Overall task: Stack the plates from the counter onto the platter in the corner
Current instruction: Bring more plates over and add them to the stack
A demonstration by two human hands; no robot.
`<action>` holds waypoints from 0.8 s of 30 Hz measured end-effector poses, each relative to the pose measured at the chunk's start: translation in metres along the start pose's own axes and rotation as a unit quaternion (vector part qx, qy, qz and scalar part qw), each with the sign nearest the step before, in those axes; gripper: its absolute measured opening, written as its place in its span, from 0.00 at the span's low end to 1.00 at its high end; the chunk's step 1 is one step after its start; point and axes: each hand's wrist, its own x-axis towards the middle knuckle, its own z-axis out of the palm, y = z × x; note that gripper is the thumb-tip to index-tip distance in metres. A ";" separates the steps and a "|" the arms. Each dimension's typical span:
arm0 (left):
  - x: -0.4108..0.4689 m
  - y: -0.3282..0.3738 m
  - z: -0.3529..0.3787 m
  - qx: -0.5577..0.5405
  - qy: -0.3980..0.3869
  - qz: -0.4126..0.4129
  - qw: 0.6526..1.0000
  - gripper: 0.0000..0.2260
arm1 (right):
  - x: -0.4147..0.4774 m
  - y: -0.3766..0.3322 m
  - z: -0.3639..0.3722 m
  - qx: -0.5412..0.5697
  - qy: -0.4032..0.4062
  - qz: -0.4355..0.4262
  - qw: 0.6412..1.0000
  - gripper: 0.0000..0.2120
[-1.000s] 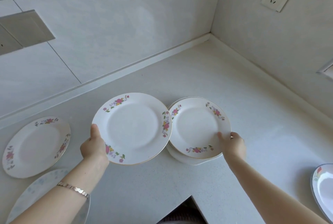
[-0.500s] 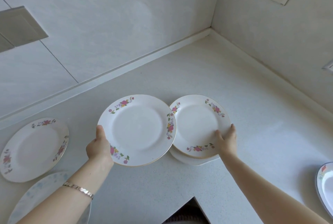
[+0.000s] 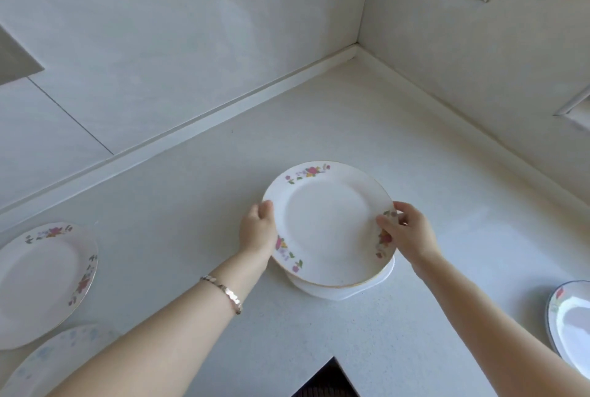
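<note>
We are finding bright, even daylight; the plate and counter are washing out pale. Faint shadows are lying beneath the plate. Wall lines are bowing toward the edges.

Platter mostly hidden under top plate, only white rim showing; stack count unclear. Left plate, pale blue plate, right plate cut by frame edges.

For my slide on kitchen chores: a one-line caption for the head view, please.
Left hand and right hand hold a floral plate by its rim above the white platter.
</note>
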 end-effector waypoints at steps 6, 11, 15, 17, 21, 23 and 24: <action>0.014 -0.001 0.017 0.286 -0.110 0.110 0.945 0.17 | 0.013 0.032 -0.010 -0.128 0.031 0.023 0.991 0.15; 0.022 0.003 0.022 0.419 -0.116 0.140 0.890 0.21 | 0.014 0.039 -0.002 -0.197 0.029 0.004 0.980 0.14; 0.029 0.005 0.021 0.495 -0.103 0.161 0.848 0.21 | 0.020 0.041 0.002 -0.216 0.028 -0.015 0.976 0.15; 0.032 0.002 0.019 0.501 -0.097 0.169 0.843 0.20 | 0.020 0.043 0.005 -0.210 0.029 -0.024 0.977 0.15; 0.031 -0.009 0.019 0.454 -0.063 0.179 0.871 0.17 | 0.020 0.047 0.007 -0.165 0.047 -0.028 0.985 0.21; 0.031 -0.019 0.024 0.323 -0.045 0.145 0.934 0.14 | 0.025 0.045 0.008 -0.123 0.045 -0.029 0.991 0.24; 0.030 -0.022 0.026 0.224 -0.049 0.115 0.967 0.15 | 0.031 0.041 0.009 -0.097 0.036 -0.023 0.994 0.25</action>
